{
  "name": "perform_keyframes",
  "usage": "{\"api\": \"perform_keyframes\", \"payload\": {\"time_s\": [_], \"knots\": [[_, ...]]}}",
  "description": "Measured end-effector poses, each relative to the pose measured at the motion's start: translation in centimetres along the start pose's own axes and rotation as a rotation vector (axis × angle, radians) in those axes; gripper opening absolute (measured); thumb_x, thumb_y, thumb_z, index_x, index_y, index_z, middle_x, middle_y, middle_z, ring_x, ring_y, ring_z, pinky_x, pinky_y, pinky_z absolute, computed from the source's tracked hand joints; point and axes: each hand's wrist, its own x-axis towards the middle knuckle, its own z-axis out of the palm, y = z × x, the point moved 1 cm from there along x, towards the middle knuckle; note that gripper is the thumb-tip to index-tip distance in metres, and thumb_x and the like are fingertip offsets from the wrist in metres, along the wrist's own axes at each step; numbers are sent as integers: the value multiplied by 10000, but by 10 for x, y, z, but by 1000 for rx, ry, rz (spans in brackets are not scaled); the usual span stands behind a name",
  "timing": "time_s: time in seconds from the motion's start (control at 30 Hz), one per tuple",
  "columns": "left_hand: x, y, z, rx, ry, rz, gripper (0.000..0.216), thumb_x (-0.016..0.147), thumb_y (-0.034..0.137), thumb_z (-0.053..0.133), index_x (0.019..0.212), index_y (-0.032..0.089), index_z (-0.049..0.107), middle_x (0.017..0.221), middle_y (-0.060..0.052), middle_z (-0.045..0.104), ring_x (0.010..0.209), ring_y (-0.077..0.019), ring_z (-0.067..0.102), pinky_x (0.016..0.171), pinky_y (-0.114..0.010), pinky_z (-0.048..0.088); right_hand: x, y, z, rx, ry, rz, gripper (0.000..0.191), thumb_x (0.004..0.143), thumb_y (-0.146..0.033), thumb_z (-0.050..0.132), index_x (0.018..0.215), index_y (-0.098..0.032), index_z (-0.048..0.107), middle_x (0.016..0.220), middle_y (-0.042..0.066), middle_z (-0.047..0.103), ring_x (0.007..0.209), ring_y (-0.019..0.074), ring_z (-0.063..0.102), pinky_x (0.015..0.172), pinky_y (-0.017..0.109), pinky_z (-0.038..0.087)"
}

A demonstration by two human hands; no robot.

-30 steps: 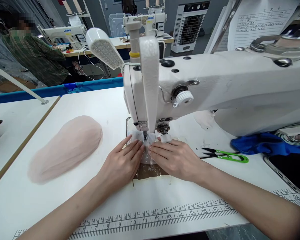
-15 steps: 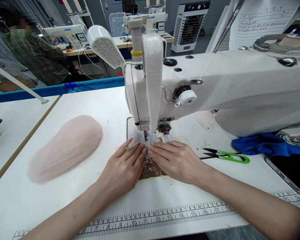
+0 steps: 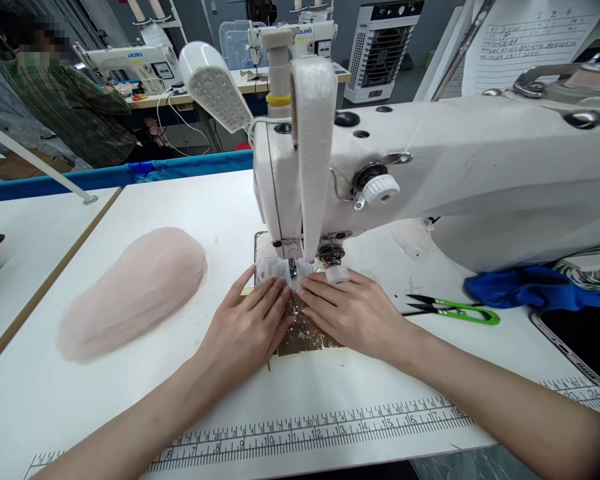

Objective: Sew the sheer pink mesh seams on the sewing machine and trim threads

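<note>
A small whitish, see-through piece [image 3: 272,269], seemingly thin fabric, lies under the needle area of the white sewing machine [image 3: 285,180]. My left hand [image 3: 247,327] lies palm down to the left of the presser foot [image 3: 293,270], fingers stretched forward with the tips at the piece's near edge. From the right, my right hand [image 3: 353,312] rests flat, its fingertips close to the foot. What lies beneath both hands' fingers is hidden. Between the hands shows a brown, shiny patch [image 3: 305,333] of the machine bed.
A pink sheer oval piece [image 3: 135,293] lies at left. Green thread snips [image 3: 467,313], blue cloth [image 3: 525,287] and a dark phone-like device [image 3: 585,340] are at right. A printed ruler [image 3: 300,433] runs along the front edge. A person [image 3: 70,113] sits behind, at another machine [image 3: 130,63].
The whitish piece left of the foot now looks flatter and more exposed. My left fingers have drawn slightly back and left. The camera view has shifted a little.
</note>
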Motion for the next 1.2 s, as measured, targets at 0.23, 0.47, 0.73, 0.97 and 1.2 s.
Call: {"api": "perform_keyframes", "payload": {"time_s": [0.23, 0.47, 0.73, 0.97, 1.2], "knots": [[1, 0, 0, -17, 3, -12, 288, 926, 219, 507, 1119, 73, 663, 1090, -124, 712, 1037, -245, 669, 1096, -498, 378, -1, 0, 1, -10, -15, 11, 224, 950, -230, 517, 1026, -123, 699, 1026, 46, 738, 906, 176, 672, 963, 348, 468], [2, -5, 5, -6, 8, -19, 305, 929, 232, 511, 1126, 48, 653, 1103, -138, 706, 1045, -251, 666, 1113, -499, 353, 1, 1, 2, -26, -40, 31, 236, 950, -239, 513, 1046, -128, 698, 1006, 76, 738, 914, 183, 669, 922, 343, 481], [5, -10, 9, 10, -2, -22, 326, 941, 274, 499, 1140, 63, 647, 1122, -135, 698, 1065, -245, 657, 1134, -495, 320, 3, 2, 5, -78, -76, 50, 256, 963, -260, 491, 1090, -153, 685, 1047, 72, 728, 897, 186, 667, 1009, 393, 423], [7, -12, 12, -1, -11, -50, 340, 947, 311, 482, 1141, 88, 649, 1155, -136, 682, 1071, -248, 655, 1098, -510, 367, 5, 4, 3, -65, -130, 73, 275, 961, -281, 499, 1125, -152, 679, 1061, 85, 724, 959, 216, 663, 995, 432, 431], [8, -16, 13, -20, -41, -81, 352, 950, 332, 479, 1150, 96, 647, 1165, -127, 680, 1112, -247, 632, 1118, -504, 335, 5, 7, 1, -82, -152, 86, 267, 964, -300, 489, 1093, -181, 692, 1043, 63, 731, 1040, 229, 638, 1069, 452, 370]]}}
